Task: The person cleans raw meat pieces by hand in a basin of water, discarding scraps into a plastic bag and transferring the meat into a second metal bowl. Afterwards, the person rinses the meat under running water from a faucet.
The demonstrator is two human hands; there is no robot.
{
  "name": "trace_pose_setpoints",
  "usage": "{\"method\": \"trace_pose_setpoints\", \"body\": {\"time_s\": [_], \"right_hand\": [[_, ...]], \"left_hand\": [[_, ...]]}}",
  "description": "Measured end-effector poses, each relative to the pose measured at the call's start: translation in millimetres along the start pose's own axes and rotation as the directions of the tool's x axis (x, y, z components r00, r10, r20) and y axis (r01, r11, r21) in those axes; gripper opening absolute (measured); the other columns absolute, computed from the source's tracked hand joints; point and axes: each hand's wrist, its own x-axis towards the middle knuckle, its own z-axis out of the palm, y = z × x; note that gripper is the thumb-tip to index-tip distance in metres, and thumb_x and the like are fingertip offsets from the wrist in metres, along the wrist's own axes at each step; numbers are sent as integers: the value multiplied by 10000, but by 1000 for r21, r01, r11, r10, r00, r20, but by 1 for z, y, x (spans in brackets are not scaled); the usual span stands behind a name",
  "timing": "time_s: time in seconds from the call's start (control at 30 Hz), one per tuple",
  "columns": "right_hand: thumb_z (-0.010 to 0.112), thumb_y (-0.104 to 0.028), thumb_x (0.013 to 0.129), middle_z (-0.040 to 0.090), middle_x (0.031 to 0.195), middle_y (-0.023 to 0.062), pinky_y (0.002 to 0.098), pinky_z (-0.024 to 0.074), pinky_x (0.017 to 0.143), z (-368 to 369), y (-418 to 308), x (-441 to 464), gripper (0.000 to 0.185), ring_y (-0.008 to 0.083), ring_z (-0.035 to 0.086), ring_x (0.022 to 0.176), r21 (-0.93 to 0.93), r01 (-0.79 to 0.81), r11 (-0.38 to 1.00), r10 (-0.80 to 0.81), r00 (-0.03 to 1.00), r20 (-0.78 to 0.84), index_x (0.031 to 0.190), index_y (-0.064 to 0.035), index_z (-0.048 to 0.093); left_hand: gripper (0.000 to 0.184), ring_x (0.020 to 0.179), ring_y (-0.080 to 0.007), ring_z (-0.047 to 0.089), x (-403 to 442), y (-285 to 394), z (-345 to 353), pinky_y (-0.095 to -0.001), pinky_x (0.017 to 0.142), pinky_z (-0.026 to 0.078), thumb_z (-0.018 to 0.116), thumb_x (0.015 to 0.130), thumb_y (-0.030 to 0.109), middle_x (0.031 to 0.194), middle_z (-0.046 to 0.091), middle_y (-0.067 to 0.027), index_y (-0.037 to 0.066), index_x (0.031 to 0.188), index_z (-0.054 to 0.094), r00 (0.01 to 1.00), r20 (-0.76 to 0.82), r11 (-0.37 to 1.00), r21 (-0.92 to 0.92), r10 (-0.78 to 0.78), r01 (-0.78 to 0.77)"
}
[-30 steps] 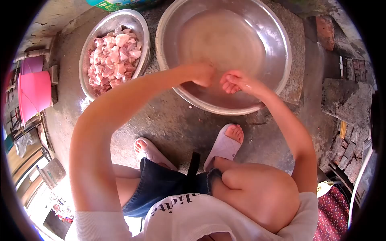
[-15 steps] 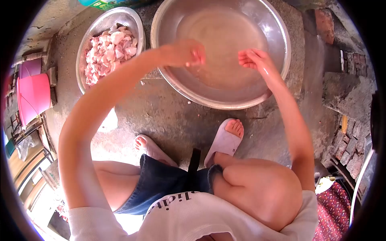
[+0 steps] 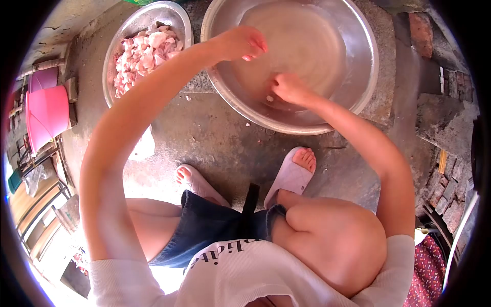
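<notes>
A wide metal basin (image 3: 365, 77) holds cloudy water. Over its left part is my left hand (image 3: 246, 44), its fingers loosely curled and the thumb apart, with nothing visible between them. My right hand (image 3: 292, 89) is closed low over the near part of the basin; what its fingers hold, if anything, is hidden. Just below those fingertips shows a small pale bit (image 3: 269, 98). To the left, an oval metal colander (image 3: 108, 77) holds cut pieces of raw pink meat (image 3: 148, 51), partly covered by my left forearm.
My feet in pale slippers (image 3: 290, 176) are on the wet concrete floor near the basin. A pink bucket (image 3: 48, 115) stands at the far left. Bricks and a concrete slab (image 3: 445, 123) lie at the right, with a red patterned cloth (image 3: 427, 268) lower down.
My left hand has moved up, away from me, over the basin. My right hand went outward to the right, then came back left and lower, and is now more tightly closed.
</notes>
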Motion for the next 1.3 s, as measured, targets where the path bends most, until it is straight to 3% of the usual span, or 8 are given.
{"method": "trace_pose_setpoints", "body": {"time_s": [0.23, 0.33, 0.73, 0.87, 0.9, 1.0, 1.17, 1.3], "right_hand": [[466, -195, 846, 597, 786, 65, 254, 475, 600, -17, -29, -22, 231, 112, 562, 666, 672, -338, 659, -45, 874, 483, 854, 9, 573], [405, -309, 895, 589, 919, 124, 272, 487, 684, -33, -32, -40, 385, 172, 587, 778, 818, -468, 335, -119, 840, 529, 955, 46, 543], [272, -518, 875, 419, 1231, 220, 342, 372, 943, -65, -50, -76, 693, 305, 417, 1154, 865, -214, -454, -176, 973, 149, 1233, 69, 351], [248, -527, 876, 417, 1243, 202, 353, 351, 953, -81, -70, -84, 702, 292, 415, 1157, 893, -157, -421, -152, 983, 101, 1249, 62, 332], [245, -525, 878, 417, 1245, 197, 357, 343, 958, -83, -76, -83, 700, 286, 416, 1156, 902, -131, -412, -171, 983, 64, 1251, 62, 328], [206, -551, 871, 404, 1256, 197, 361, 300, 985, -92, -104, -78, 725, 277, 389, 1179, 970, -9, -242, -272, 960, -59, 1265, 49, 308], [269, -437, 913, 467, 1178, 143, 309, 308, 961, -80, -171, -51, 558, 208, 427, 1129, 829, 441, 343, -616, 772, -156, 1168, 29, 441], [355, -404, 902, 525, 963, 72, 267, 367, 808, -59, -271, -20, 489, 145, 479, 930, 792, 484, 373, -757, 652, -42, 951, 38, 559]], "left_hand": [[137, 692, -110, 542, -2, -4, 17, -241, 609, 453, 495, 780, 102, 767, 574, -39, 37, 871, 574, 990, 139, 991, 128, 12, -30], [129, 687, -105, 535, -15, 5, 24, -235, 615, 447, 487, 808, 112, 755, 559, -29, 44, 889, 561, 993, 118, 994, 98, 27, -38], [115, 702, -89, 488, -57, 48, 42, -218, 627, 404, 524, 815, 107, 788, 528, -1, 51, 914, 535, 909, -127, 897, 260, 398, -357], [211, 821, -127, 519, -60, 47, 36, -248, 726, 407, 463, 864, 206, 863, 557, -40, 29, 957, 531, 938, -298, 984, 53, 179, -171], [259, 840, -166, 530, -63, 48, 34, -280, 753, 423, 439, 871, 228, 900, 554, -77, 7, 981, 517, 972, -232, 954, -277, 45, -110], [433, 957, -291, 531, -78, 55, 29, -371, 873, 430, 314, 906, 304, 1064, 501, -194, -81, 1061, 437, 991, 61, 422, -901, -117, 105], [505, 973, -256, 546, -139, 55, -4, -348, 901, 409, 314, 899, 363, 1076, 555, -154, -72, 1086, 491, 988, 140, 300, -941, -70, 155], [587, 1016, -235, 526, -242, 32, -43, -309, 922, 382, 272, 892, 420, 1120, 526, -166, -85, 1129, 457, 997, -72, 543, -838, -4, -58]]}}
